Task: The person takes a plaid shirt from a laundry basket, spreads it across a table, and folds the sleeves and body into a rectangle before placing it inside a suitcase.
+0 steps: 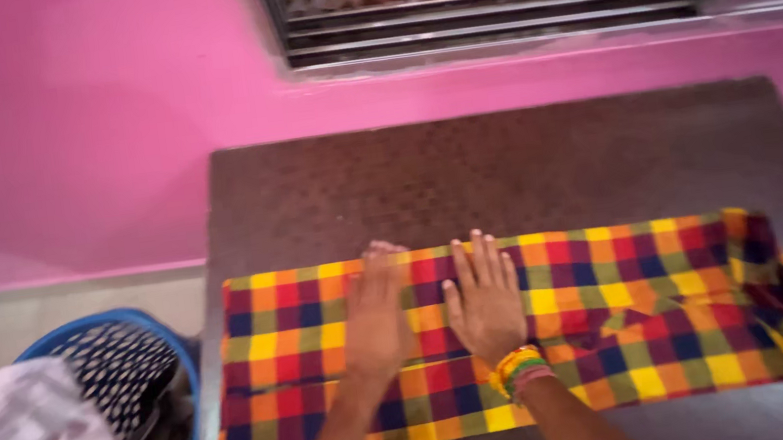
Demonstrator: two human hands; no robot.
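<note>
The cloth (564, 328) is laid folded lengthwise on the table (504, 166). Left hand (378, 316) and right hand (486, 303) are pressed flat, fingers extended, nothing grasped. Crosswise folding is judged outstanding.

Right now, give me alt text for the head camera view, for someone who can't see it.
Two bare hands, left hand and right hand, press flat, palms down, on a multicoloured checked cloth spread across a dark table. A blue laundry basket holding white fabric stands on the left, below a pink wall.
</note>
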